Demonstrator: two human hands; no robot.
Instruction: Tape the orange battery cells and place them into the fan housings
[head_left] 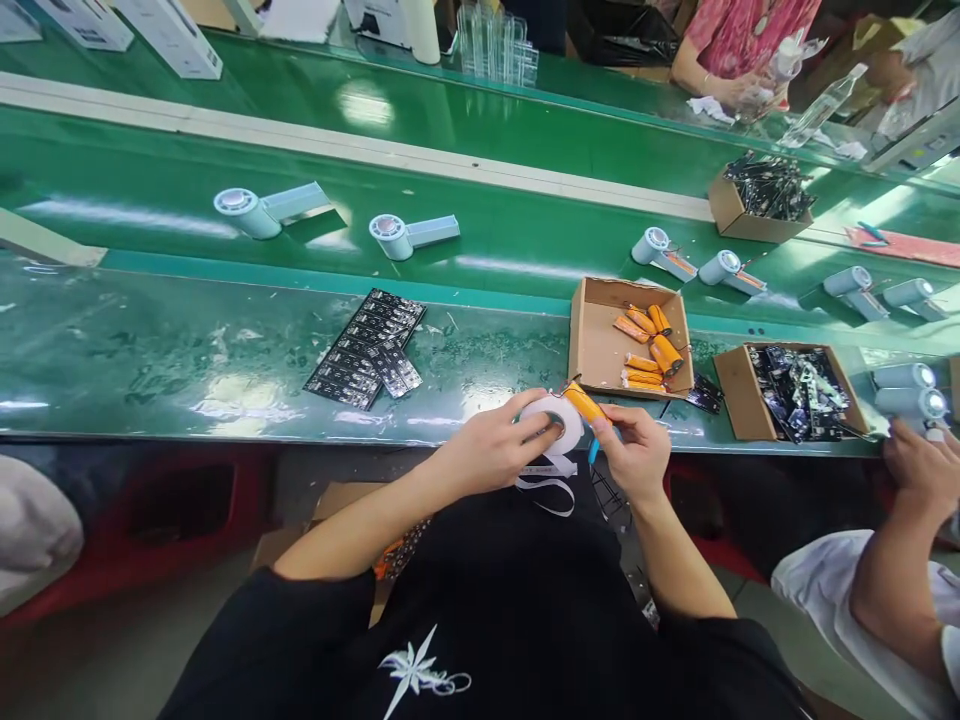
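Two fans [259, 210] at upper left, six at right; three boxes [592, 345]; one tape roll [559, 420] at centre.

- Bench [150, 350] left of circuit boards [367, 350]: open.
- Right of boards, up to battery box [592, 345]: clear gap.
- Beyond battery box: parts box [739, 400], then a co-worker's hand [919, 465], block passage.

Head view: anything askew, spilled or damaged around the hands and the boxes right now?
Mostly orderly. The left hand holds a white tape roll; the right hand holds an orange cell against it. One oddity: a dark board lies loose on the bench between the cell box and the parts box.
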